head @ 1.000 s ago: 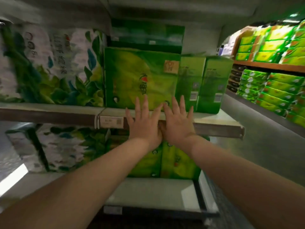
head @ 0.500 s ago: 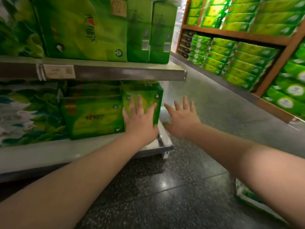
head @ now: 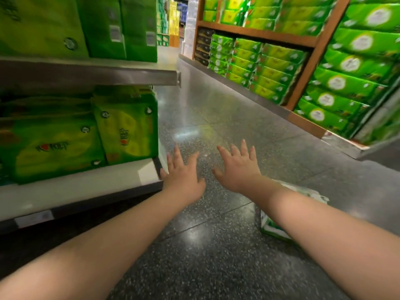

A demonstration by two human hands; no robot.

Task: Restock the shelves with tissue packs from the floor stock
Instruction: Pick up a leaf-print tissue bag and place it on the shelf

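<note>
Now both hands, left [head: 184,176] and right [head: 238,169], hover empty with fingers spread over the floor [head: 216,105], a pack [head: 272,228] lying under the right forearm.

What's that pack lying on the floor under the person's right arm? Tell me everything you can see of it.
The pack on the floor is white, with green leafy print along its lower edge and a glossy wrap that looks like plastic film. It lies on the dark speckled floor in the aisle, apart from the shelves. The right forearm crosses in front and hides most of it, so its full shape and any label cannot be made out. Nothing grips it: the right hand is spread open in the air beyond it, and neither hand touches it.
</note>
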